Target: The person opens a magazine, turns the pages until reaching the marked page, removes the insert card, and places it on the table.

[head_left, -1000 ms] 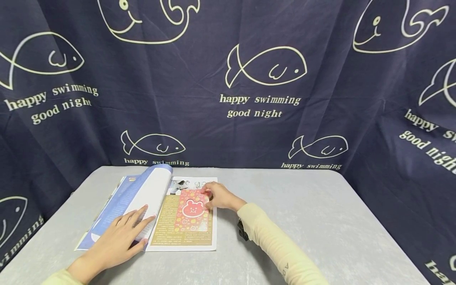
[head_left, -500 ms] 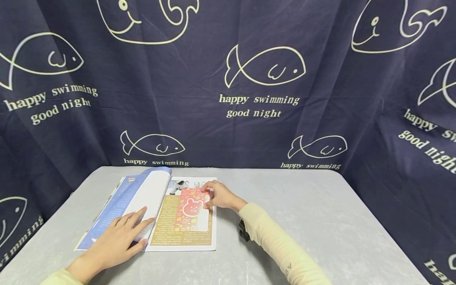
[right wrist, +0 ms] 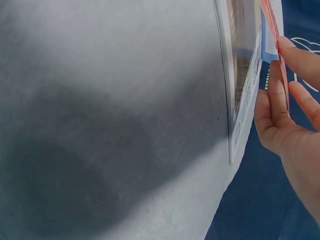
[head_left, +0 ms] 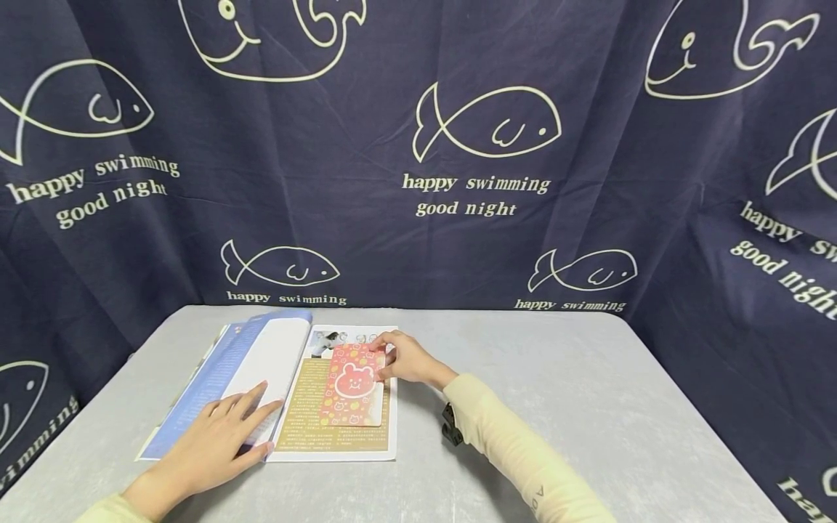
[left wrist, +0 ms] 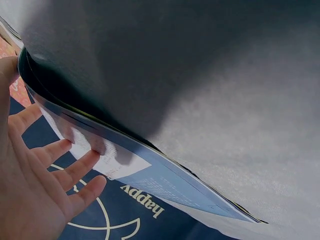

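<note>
An open magazine (head_left: 288, 446) lies on the table, with its left pages bowed up. Over the lower part of those pages my left hand (head_left: 212, 443) is spread, fingers extended and thumb near the fold; the left wrist view shows the fingers (left wrist: 82, 172) against the page. A thin pink card (head_left: 355, 381) with a bear face overlaps the brown right-hand page. My right hand (head_left: 408, 358) pinches its upper right edge between thumb and fingers. Seen from the right wrist, the card (right wrist: 283, 75) is nearly edge-on between the fingers, above the magazine's page.
The grey table (head_left: 523, 392) extends right of the magazine. Behind it hangs a dark blue curtain (head_left: 366, 189) printed with fish and lettering. A small black device (head_left: 451, 426) sits under the right sleeve (head_left: 516, 443).
The bowed left pages have sunk slightly lower under my left hand. The card has tilted a little, its glare growing and then shrinking, while my right hand keeps its pinch.
</note>
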A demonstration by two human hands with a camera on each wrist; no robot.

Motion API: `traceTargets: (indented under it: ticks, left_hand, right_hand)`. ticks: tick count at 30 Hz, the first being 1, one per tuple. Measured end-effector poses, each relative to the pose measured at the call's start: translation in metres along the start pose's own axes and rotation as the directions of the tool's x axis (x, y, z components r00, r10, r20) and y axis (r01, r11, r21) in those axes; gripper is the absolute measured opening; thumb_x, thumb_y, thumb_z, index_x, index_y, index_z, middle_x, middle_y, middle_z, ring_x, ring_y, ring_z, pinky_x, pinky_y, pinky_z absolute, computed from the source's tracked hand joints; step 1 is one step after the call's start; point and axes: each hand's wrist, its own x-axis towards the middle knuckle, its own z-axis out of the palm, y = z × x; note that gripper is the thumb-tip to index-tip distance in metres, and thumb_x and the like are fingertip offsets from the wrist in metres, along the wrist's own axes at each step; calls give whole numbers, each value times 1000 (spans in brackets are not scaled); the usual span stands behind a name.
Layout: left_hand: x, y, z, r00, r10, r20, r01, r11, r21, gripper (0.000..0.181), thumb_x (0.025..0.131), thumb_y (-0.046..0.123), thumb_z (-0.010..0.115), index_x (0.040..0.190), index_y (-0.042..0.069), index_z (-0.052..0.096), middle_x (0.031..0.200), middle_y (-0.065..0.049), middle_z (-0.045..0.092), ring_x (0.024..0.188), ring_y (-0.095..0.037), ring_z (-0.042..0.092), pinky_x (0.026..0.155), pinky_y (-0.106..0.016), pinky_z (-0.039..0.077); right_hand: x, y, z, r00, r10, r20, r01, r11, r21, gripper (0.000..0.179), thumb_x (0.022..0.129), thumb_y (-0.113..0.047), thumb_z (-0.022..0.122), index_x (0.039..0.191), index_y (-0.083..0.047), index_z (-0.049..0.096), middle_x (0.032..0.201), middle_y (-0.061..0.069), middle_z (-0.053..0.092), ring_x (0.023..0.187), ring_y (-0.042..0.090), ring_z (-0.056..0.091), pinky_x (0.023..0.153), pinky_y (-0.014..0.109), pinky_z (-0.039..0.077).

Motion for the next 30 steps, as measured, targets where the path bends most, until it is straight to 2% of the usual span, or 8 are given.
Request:
traceTargets:
  ticks: [6, 14, 17, 21, 24, 30]
  left_hand:
    - [-1, 0, -2, 1000, -19, 16, 19, 1000, 7, 59, 75, 53, 63, 125, 23, 55, 132, -12, 50, 108, -30, 54, 86, -53, 40]
    - [-3, 0, -2, 999, -39, 37, 39, 999, 7, 59, 76, 53, 62, 126, 23, 54, 132, -12, 50, 109, -31, 53, 87, -53, 39]
    - [-3, 0, -1, 998, -49, 50, 49, 999, 3, 59, 77, 53, 62, 127, 23, 54, 132, -12, 50, 109, -30, 53, 88, -53, 38]
    - [-3, 1, -2, 994, -69, 81, 69, 998, 4, 59, 77, 55, 60, 127, 24, 53, 133, -11, 49, 110, -31, 52, 89, -54, 38]
    - [-2, 1, -4, 993, -74, 91, 74, 997, 5, 59, 77, 55, 60, 127, 24, 53, 133, -11, 49, 110, -31, 52, 89, -54, 38]
    - [-2, 0, -4, 995, -66, 79, 65, 998, 15, 60, 76, 56, 61, 126, 24, 54, 132, -12, 50, 107, -32, 54, 86, -54, 38]
  right_hand:
    - [-2, -2, -2, 1000, 13, 22, -16, 992, 125, 45, 67, 11, 69, 109, 2, 57, 112, 17, 54, 73, 14, 60, 62, 21, 51]
    - [-4, -4, -3, 998, 46, 38, -53, 976, 212, 44, 70, 10, 69, 112, 5, 55, 112, 20, 52, 70, 10, 56, 61, 19, 47]
    - [-8, -12, -6, 998, 57, 41, -66, 968, 241, 45, 71, 10, 68, 113, 7, 53, 99, 21, 56, 67, 8, 55, 59, 18, 46]
    - [-8, -13, -7, 996, 88, 27, -92, 962, 259, 46, 71, 9, 69, 114, 4, 53, 79, 11, 58, 65, 7, 55, 59, 18, 46]
    - [-5, -6, -5, 995, 101, 20, -103, 955, 277, 47, 71, 7, 70, 114, -1, 54, 77, 6, 59, 65, 7, 57, 60, 19, 47]
    - [-8, -6, -10, 995, 94, 20, -96, 948, 304, 47, 71, 7, 68, 116, -1, 53, 81, 12, 62, 66, 7, 59, 63, 21, 48]
